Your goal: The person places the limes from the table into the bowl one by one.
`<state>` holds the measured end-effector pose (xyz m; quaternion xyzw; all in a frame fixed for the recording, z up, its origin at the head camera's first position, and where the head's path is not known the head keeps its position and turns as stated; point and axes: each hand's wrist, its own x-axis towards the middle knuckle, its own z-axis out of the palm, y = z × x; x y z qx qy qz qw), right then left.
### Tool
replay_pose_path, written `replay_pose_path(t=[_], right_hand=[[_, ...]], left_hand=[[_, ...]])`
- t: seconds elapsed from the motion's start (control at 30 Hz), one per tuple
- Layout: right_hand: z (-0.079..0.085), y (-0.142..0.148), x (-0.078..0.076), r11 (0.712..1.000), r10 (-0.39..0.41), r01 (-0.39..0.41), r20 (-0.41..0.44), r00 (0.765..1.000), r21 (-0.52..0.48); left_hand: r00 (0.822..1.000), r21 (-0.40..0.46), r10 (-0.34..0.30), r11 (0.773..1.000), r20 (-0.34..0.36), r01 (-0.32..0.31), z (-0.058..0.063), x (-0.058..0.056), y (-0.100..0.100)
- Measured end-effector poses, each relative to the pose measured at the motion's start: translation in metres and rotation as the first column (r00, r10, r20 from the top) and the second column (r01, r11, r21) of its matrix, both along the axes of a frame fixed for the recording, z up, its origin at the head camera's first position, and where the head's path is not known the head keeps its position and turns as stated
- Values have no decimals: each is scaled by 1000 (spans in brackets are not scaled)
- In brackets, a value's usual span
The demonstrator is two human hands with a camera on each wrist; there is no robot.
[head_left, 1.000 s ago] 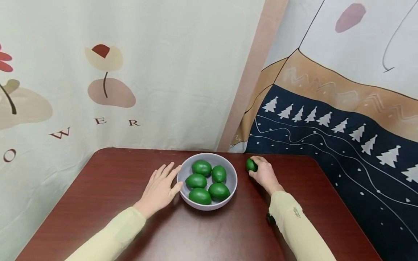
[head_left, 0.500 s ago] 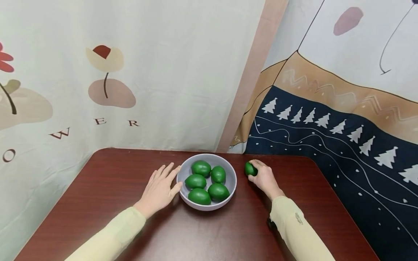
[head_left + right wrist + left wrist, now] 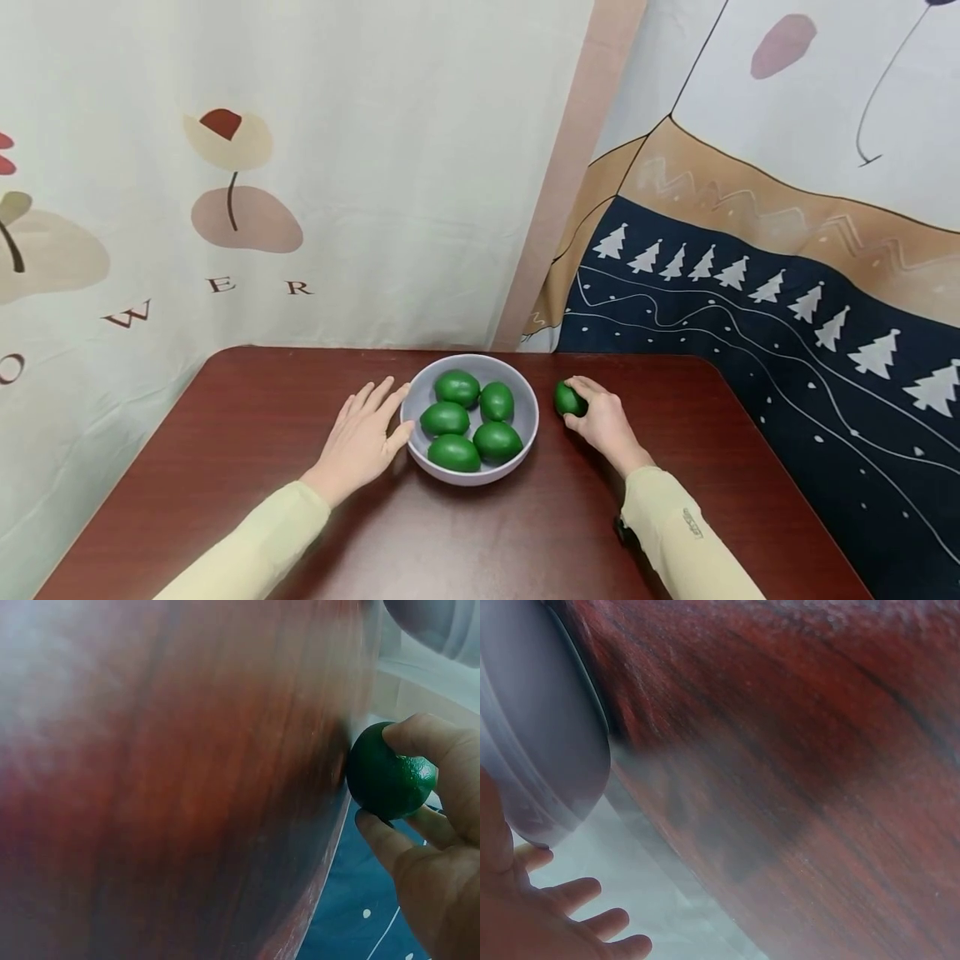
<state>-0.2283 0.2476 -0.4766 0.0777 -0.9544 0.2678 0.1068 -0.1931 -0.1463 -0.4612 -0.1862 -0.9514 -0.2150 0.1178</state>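
A grey-lavender bowl (image 3: 530, 433) stands near the back of the table, with several glossy green limes (image 3: 453, 453) lying inside. At its left side is my left hand (image 3: 360, 442), fingers straight and spread, thumb and index fingertip right at the rim. The left wrist view shows the bowl's outer wall (image 3: 547, 712) beside that hand's fingers (image 3: 577, 894). To the bowl's right, my right hand (image 3: 603, 421) holds a single lime (image 3: 567, 400) between thumb and fingers. In the right wrist view this lime (image 3: 386, 776) sits close against the tabletop, the thumb on one side and fingers on the other.
The dark red-brown wooden table (image 3: 480, 550) has rounded back corners. Behind it hangs a pale curtain (image 3: 390, 167) with flower prints and letters. A navy cloth (image 3: 675, 333) with white trees hangs along the right side.
My right hand and its lime have come slightly nearer along the table's right side. My left hand stays at the bowl. The head view has shifted a little.
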Motion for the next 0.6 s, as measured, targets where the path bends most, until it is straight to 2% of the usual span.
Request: replay_pose_path(t=[0.17, 0.4, 0.6], right_hand=[[-2, -1, 7, 1000, 0, 0, -8, 1000, -15], [-5, -4, 16, 1000, 14, -15, -66, 998, -23], [-4, -6, 23, 999, 26, -28, -71, 997, -20]], left_hand=[[1000, -1, 4, 1000, 6, -4, -1, 0, -1], [1000, 3, 6, 1000, 8, -7, 0, -1, -1], [1000, 1, 6, 1000, 7, -6, -1, -1, -1]])
